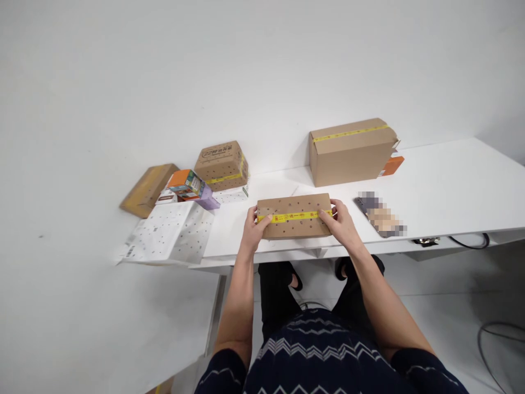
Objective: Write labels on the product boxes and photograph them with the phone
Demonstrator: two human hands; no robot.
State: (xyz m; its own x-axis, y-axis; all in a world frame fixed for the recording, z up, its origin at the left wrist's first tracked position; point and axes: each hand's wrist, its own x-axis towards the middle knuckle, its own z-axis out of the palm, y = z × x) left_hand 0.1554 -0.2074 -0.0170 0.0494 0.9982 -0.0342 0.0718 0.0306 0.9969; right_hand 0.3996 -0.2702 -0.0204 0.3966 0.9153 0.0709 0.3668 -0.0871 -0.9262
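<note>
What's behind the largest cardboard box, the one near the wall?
An orange item pokes out past the right end of the largest cardboard box. The box covers the rest of it, and anything else behind there can't be seen.

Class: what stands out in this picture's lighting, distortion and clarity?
Head view: even light on the table, dimmer beneath its right end; head view: the large white box looks skewed, probably by lens distortion; head view: the held box is fairly sharp, but mosaic blocks cover much of the phone.
</note>
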